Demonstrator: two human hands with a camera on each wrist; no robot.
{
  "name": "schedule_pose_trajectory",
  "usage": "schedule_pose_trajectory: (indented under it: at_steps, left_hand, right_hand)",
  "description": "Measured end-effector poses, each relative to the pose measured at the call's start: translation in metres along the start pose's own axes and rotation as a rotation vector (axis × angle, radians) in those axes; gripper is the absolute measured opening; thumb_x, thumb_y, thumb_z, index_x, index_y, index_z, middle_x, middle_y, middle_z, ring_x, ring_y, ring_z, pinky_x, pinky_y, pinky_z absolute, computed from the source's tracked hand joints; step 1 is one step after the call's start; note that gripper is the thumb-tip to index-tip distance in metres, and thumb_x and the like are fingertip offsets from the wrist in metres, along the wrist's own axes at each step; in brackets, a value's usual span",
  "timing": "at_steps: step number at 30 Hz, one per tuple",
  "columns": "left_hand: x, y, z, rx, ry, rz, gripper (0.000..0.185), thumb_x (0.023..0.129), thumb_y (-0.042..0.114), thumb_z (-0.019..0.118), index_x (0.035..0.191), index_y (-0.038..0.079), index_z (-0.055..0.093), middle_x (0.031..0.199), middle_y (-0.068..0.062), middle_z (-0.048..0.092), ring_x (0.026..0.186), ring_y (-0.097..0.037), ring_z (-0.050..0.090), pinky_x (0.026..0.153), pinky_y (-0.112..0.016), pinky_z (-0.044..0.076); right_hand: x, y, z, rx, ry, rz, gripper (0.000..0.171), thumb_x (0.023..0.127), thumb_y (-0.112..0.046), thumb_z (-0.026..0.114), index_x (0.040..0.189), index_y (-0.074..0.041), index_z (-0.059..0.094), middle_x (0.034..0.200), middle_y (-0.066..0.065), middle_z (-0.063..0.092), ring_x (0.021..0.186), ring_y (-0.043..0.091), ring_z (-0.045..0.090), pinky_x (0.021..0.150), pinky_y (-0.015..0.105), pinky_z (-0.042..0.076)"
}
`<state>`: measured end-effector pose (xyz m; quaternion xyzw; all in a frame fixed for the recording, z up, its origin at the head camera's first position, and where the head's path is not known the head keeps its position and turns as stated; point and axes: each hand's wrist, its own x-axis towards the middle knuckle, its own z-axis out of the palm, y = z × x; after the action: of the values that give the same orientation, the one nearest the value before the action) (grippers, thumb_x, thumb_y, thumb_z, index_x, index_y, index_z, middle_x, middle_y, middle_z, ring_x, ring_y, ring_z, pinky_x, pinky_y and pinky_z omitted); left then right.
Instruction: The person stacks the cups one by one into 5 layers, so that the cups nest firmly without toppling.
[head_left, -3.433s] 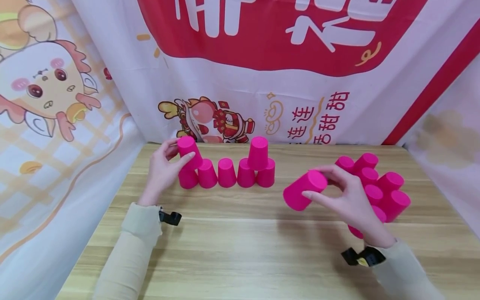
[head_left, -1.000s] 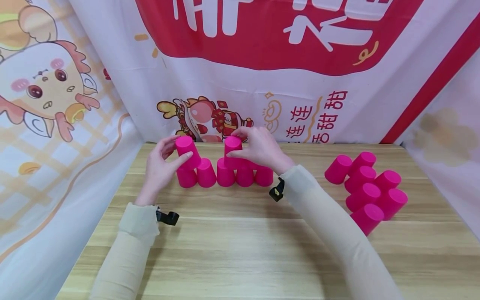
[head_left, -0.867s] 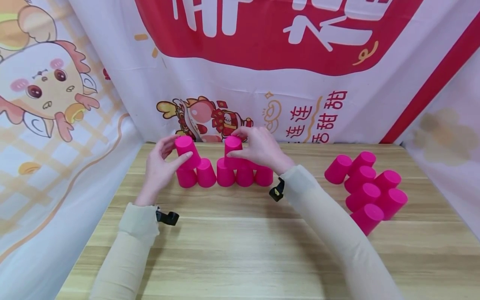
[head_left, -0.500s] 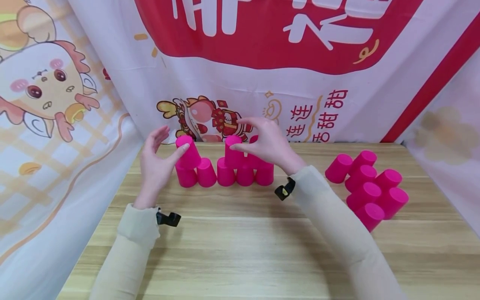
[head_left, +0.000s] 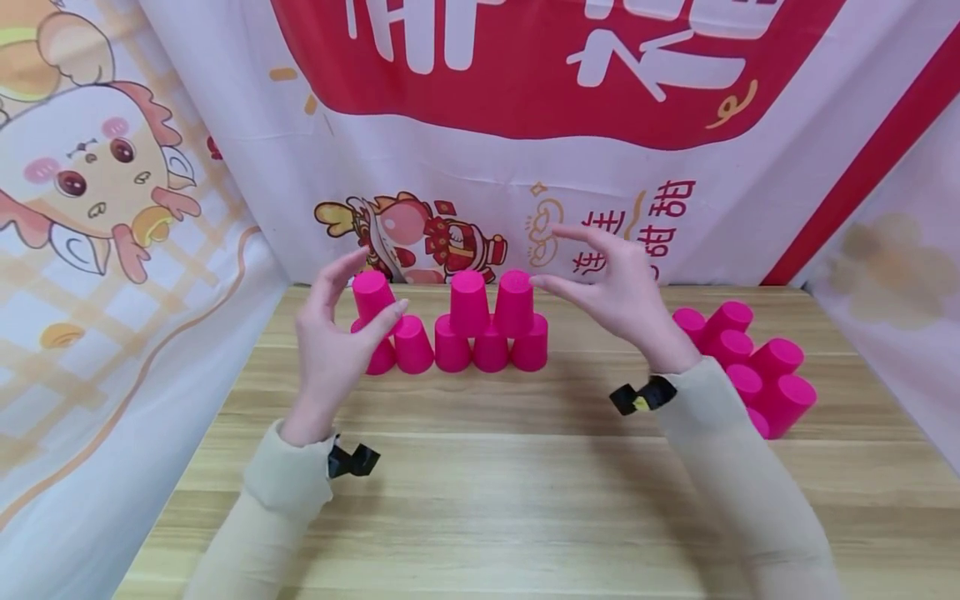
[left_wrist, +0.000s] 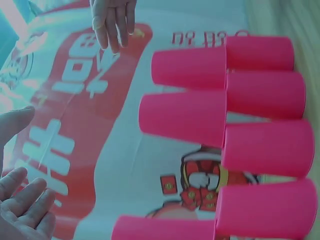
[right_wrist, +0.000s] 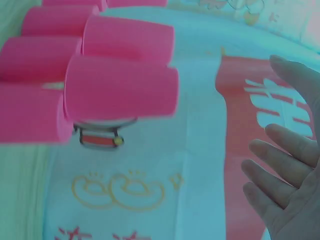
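Pink cups stand upside down in two tiers at the table's far side. Several form the bottom row (head_left: 453,346); above sit an upper left cup (head_left: 372,292), an upper middle cup (head_left: 468,304) and an upper right cup (head_left: 515,304). My left hand (head_left: 330,350) is beside the upper left cup, its thumb overlapping the cups in the head view. In the left wrist view its fingers (left_wrist: 30,202) are spread and apart from them. My right hand (head_left: 626,292) hovers right of the upper right cup with nothing in it; the right wrist view shows its fingers (right_wrist: 280,175) spread.
A cluster of several more pink cups (head_left: 776,360) stands at the right on the wooden table (head_left: 487,500), partly hidden by my right forearm. A printed cloth (head_left: 420,158) hangs right behind the stacked cups, and others hang at both sides.
My right hand set a cup down as the upper middle one, let it go and drew back right. My left hand loosened from the upper left cup and shifted slightly nearer me.
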<state>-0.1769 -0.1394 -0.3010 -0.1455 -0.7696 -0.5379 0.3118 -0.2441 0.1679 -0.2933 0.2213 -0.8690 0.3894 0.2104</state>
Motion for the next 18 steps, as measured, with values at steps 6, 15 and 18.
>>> schedule_pose_trajectory:
  at_steps: [6,15,18]
  left_hand:
    - [-0.01,0.007,0.011,-0.013,-0.091,0.024,0.062,0.077,0.009,0.078,0.132,0.008,0.05,0.131,0.003,0.052,0.123,-0.014,0.043,0.1,-0.04,0.036]
    - [-0.028,-0.009,0.035,-0.045,-0.228,0.007,0.066,0.076,0.022,0.08,0.134,0.018,0.049,0.132,0.009,0.05,0.124,-0.012,0.042,0.098,-0.044,0.037]
    - [-0.036,-0.022,0.045,-0.037,-0.284,-0.02,0.068,0.075,0.032,0.079,0.135,0.024,0.048,0.133,0.012,0.049,0.123,-0.008,0.041,0.098,-0.044,0.037]
  right_hand:
    - [-0.02,0.018,-0.027,0.007,0.047,0.074,0.06,0.071,-0.048,0.077,0.126,-0.041,0.055,0.124,-0.015,0.056,0.114,0.007,0.05,0.09,0.043,0.045]
    - [-0.058,0.045,-0.056,-0.061,0.052,0.214,0.061,0.075,-0.045,0.076,0.13,-0.045,0.05,0.13,-0.012,0.052,0.12,0.013,0.046,0.092,0.052,0.041]
    - [-0.074,0.055,-0.062,-0.118,0.032,0.255,0.063,0.075,-0.047,0.075,0.132,-0.043,0.049,0.131,-0.007,0.052,0.103,0.018,0.054,0.072,0.036,0.051]
